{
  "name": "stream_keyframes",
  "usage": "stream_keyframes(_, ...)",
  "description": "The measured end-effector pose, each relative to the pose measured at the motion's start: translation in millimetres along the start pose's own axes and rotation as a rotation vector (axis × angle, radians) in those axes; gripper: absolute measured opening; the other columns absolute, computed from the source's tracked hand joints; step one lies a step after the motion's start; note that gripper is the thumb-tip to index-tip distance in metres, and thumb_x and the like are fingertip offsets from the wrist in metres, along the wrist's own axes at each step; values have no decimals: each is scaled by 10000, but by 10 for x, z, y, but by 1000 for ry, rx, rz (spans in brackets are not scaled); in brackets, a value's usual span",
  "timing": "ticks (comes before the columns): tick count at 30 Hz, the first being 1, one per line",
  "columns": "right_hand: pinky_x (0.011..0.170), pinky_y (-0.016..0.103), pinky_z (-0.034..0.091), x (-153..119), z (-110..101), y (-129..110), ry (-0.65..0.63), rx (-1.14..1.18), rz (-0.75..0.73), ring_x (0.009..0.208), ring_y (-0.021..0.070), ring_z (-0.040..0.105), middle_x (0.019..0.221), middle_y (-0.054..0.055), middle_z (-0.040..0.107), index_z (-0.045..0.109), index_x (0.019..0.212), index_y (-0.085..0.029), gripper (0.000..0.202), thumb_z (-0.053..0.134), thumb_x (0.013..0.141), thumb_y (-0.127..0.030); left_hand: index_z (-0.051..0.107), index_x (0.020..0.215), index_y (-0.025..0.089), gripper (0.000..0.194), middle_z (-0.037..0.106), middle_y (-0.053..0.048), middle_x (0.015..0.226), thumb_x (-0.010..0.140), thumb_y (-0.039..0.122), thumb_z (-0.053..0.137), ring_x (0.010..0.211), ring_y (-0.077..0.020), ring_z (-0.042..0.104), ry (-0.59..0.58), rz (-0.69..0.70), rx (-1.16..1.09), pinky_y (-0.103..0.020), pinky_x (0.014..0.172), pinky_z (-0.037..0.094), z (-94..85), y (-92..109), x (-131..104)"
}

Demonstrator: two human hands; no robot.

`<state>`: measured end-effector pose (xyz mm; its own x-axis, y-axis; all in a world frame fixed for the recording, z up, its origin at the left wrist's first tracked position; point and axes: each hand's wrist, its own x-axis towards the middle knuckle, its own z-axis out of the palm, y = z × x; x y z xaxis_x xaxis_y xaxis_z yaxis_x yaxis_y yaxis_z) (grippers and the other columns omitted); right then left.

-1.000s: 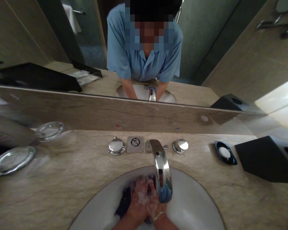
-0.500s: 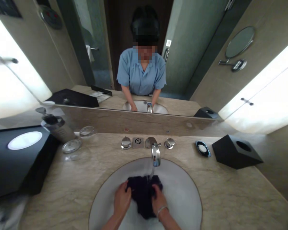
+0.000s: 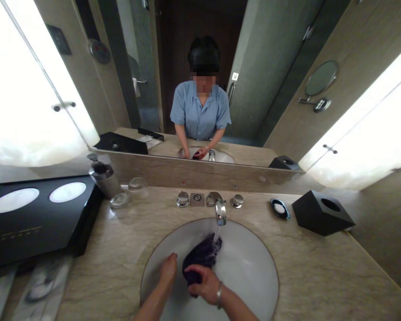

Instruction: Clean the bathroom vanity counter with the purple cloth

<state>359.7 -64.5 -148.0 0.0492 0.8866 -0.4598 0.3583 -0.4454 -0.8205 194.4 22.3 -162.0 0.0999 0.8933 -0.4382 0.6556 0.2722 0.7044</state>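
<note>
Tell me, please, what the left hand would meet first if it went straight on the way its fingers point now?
The left hand points up the picture, toward the back of the sink. It would probably slide along the white basin and meet its rear wall, passing left of the dark cloth and faucet; depth is unclear.

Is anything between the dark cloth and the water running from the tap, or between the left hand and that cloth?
Nothing visible. The dark cloth, held in the right hand, lies directly under the faucet stream. The left hand is beside it in the sink, with only bare basin between.
</note>
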Motion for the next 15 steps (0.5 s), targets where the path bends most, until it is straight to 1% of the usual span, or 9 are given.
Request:
stream_keyframes(1, 764, 296, 526, -5, -103, 21, -44, 62, 33, 888, 190, 634, 1018, -9, 667, 584, 1148, -242, 551, 605, 620, -88, 537, 1174, 43, 540, 555, -131, 1243, 905, 281, 134, 1153, -183, 523, -5, -8, 16, -277, 968, 435, 9, 23, 10)
stream_keyframes(2, 731, 316, 535, -5, -262, 77, -21, 86, 112, 857, 201, 640, 1004, 12, 669, 559, 1179, -210, 546, 581, 645, -99, 524, 1192, 33, 532, 554, -139, 1242, 903, 275, 149, 1163, -193, 514, -4, -25, 35, -284, 985, 421, 28, 51, 18)
stream_keyframes(4, 825, 361, 510, 27, -607, 266, 175, 15, 267, 938, 219, 619, 1066, 84, 642, 496, 1243, -118, 528, 473, 717, -80, 450, 1266, 2, 523, 518, -185, 1271, 897, 264, 187, 1204, -246, 473, 25, -59, 100, -360, 1024, 385, 121, 131, 8)
stream_keyframes(6, 1005, 421, 381, 115, -764, 484, 404, -93, 328, 1139, 251, 512, 1239, 177, 526, 370, 1337, -40, 558, 360, 779, -52, 391, 1332, 48, 522, 415, -213, 1354, 896, 284, 229, 1253, -341, 393, 74, -73, 181, -515, 989, 382, 319, 243, -44)
stream_keyframes(8, 1065, 465, 282, 247, -626, 665, 576, -307, 364, 1254, 282, 393, 1339, 181, 419, 277, 1408, -92, 591, 314, 819, -55, 372, 1367, 163, 504, 254, -164, 1462, 889, 291, 276, 1316, -405, 248, 117, -7, 312, -626, 939, 356, 607, 348, -111)
stream_keyframes(9, 1061, 486, 274, 316, -475, 737, 597, -447, 357, 1269, 298, 369, 1345, 158, 417, 287, 1416, -150, 590, 318, 832, -67, 367, 1372, 227, 499, 185, -114, 1495, 880, 280, 302, 1345, -405, 166, 116, 63, 409, -657, 949, 315, 762, 378, -135)
stream_keyframes(12, 1050, 493, 287, 485, 9, 896, 446, -775, 233, 1283, 306, 356, 1316, 77, 479, 426, 1346, -299, 531, 354, 851, -121, 310, 1382, 307, 567, 76, -8, 1509, 822, 227, 348, 1384, -334, 6, 21, 283, 699, -683, 1032, 119, 1140, 327, -110)
stream_keyframes(13, 1064, 492, 268, 527, 117, 934, 391, -805, 187, 1292, 303, 345, 1331, 62, 473, 435, 1337, -322, 519, 361, 856, -140, 276, 1393, 297, 582, 59, 1, 1503, 817, 241, 340, 1385, -314, -8, -25, 328, 743, -674, 1048, 72, 1214, 271, -68)
stream_keyframes(15, 1075, 509, 238, 608, 214, 986, 368, -827, 158, 1295, 309, 344, 1356, 63, 452, 398, 1356, -342, 531, 375, 856, -164, 220, 1410, 241, 574, 60, -8, 1495, 841, 282, 284, 1386, -287, 7, -103, 374, 730, -626, 1086, 35, 1283, 152, 54)
